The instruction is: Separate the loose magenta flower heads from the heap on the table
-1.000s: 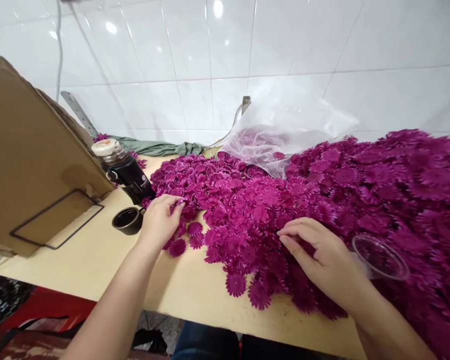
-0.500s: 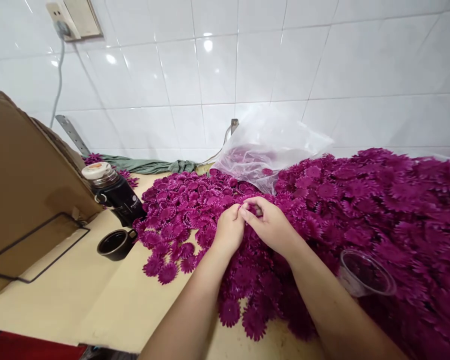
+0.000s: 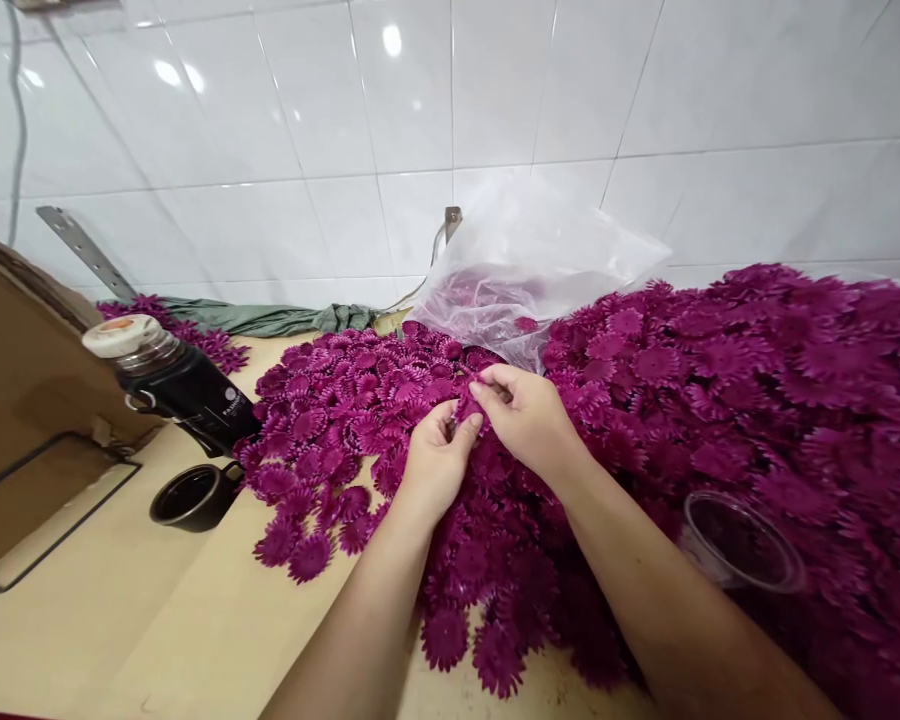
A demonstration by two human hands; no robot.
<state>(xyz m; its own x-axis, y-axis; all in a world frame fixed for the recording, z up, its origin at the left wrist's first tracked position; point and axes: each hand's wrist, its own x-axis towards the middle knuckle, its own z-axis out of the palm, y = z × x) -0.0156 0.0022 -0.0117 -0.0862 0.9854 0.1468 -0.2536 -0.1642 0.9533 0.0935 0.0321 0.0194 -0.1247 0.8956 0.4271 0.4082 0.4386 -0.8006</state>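
Note:
My left hand (image 3: pixel 436 465) is closed, thumb against fingers, pinching a magenta artificial flower head (image 3: pixel 466 406). From the other side my right hand (image 3: pixel 523 415) pinches the same flower between thumb and forefinger. Both hands hover over the middle of a wide heap of similar flower heads (image 3: pixel 652 365), their fingertips close together. Much of the held flower is hidden by my fingers, and it blends in colour with the heap behind it.
Behind the hands lies a clear plastic bag (image 3: pixel 487 315) against the white tiled wall (image 3: pixel 412 120). To the left stand a black thermos (image 3: pixel 195 390), a dark cup (image 3: pixel 193 498) and a cardboard box (image 3: pixel 22 370). A clear plastic tub (image 3: pixel 742 545) sits at right.
My fingertips have come apart a little, and a magenta flower now shows between them. The left hand has turned so its thumb points up. The view has shifted slightly right and down.

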